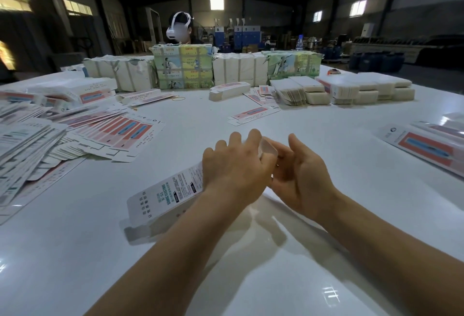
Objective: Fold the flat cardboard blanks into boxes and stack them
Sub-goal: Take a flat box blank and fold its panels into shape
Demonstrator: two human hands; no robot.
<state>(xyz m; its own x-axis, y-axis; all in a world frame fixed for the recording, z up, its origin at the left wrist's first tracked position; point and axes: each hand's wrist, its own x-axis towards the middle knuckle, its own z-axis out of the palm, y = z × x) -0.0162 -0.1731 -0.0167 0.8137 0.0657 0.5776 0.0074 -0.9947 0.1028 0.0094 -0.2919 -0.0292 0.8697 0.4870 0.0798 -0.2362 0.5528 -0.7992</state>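
Both hands work one box point(165, 195) at the centre of the white worktop point(251, 278). The box is long and narrow, partly formed, printed face up, its near end resting on the worktop and its far end raised into the hands. Left hand point(233, 167) lies over the far end, fingers curled down around it. Right hand point(301, 172) is palm-up just beside it, fingers bent in on the end flap point(268, 148); exact contact there is hidden by the left hand.

Fanned heap of flat blanks point(75, 135) covers the left side of the worktop. One single blank point(253, 115) lies farther out past the hands. More printed pieces point(426, 147) sit at the right edge. White stacks point(346, 88) stand at far right, and wrapped bundles point(183, 67) line the far edge. A person wearing a headset point(178, 28) sits behind the bundles.
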